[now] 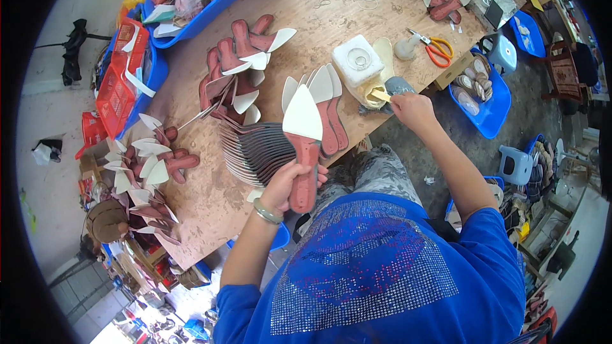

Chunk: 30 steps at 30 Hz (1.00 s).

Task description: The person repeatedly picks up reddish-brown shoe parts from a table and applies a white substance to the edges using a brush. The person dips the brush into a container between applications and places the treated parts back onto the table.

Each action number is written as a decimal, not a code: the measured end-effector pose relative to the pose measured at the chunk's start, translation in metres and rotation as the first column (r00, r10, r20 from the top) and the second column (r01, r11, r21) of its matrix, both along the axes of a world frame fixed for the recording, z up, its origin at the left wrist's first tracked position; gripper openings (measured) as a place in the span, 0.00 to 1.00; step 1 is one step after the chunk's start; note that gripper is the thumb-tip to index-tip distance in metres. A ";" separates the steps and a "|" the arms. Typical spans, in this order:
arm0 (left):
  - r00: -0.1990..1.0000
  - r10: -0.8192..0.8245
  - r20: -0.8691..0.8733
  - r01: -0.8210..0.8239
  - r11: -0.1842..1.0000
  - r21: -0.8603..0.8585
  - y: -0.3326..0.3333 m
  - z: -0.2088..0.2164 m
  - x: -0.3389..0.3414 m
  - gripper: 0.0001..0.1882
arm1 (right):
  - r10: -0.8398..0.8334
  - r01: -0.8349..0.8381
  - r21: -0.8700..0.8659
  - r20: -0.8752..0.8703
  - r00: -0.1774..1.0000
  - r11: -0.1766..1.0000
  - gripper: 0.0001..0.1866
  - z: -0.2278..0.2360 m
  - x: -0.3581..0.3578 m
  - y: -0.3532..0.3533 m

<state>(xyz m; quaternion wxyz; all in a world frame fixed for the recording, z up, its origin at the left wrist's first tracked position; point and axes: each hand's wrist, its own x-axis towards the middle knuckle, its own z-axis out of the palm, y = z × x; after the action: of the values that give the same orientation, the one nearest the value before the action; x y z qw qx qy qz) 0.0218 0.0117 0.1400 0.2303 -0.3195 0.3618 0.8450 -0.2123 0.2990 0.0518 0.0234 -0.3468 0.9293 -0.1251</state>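
My left hand (284,185) is closed around the narrow reddish-brown heel end of an insole (303,153), whose wide, pointed white toe end is tilted up over the table edge. My right hand (411,111) pinches a pale-yellow brush handle (380,95); its far end sits in a cream-smeared glue pot (364,92) and is hidden. More white-tipped insoles (331,114) lie fanned just beyond the held one. To the left of my left hand, a curved row of dark, thin-edged insoles (258,150) stands tightly stacked.
A white foam block (357,57) sits beside the pot. Orange-handled scissors (440,51) lie farther right near a small pale jar (405,50). Several insole piles (236,57) cover the left of the wooden table (191,216). Blue bins (491,108) stand on the floor at right.
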 end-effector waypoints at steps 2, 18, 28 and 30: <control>0.999 0.044 -0.010 -0.044 0.999 -0.002 0.017 -0.003 -0.004 0.15 | -0.005 0.005 0.015 -0.009 1.000 1.000 0.06 0.004 0.005 0.006; 0.999 0.039 -0.034 -0.040 0.999 -0.026 0.077 0.021 -0.051 0.16 | 0.152 -0.163 -0.475 -0.062 0.986 0.865 0.05 0.084 0.040 -0.018; 0.995 0.087 -0.048 -0.087 0.996 -0.001 0.071 0.031 -0.040 0.16 | 0.331 -0.324 -0.530 -0.087 0.940 0.783 0.09 0.101 0.041 -0.046; 0.995 0.066 -0.075 -0.067 0.998 -0.011 0.073 0.038 -0.034 0.17 | 0.359 -0.365 -0.461 -0.105 0.927 0.809 0.08 0.098 0.047 -0.057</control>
<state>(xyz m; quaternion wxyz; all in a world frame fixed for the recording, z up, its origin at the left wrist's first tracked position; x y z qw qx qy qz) -0.0126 0.0851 0.1776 0.1862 -0.3014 0.3649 0.8610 -0.1654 0.2422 0.1500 -0.0442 -0.5134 0.7872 -0.3388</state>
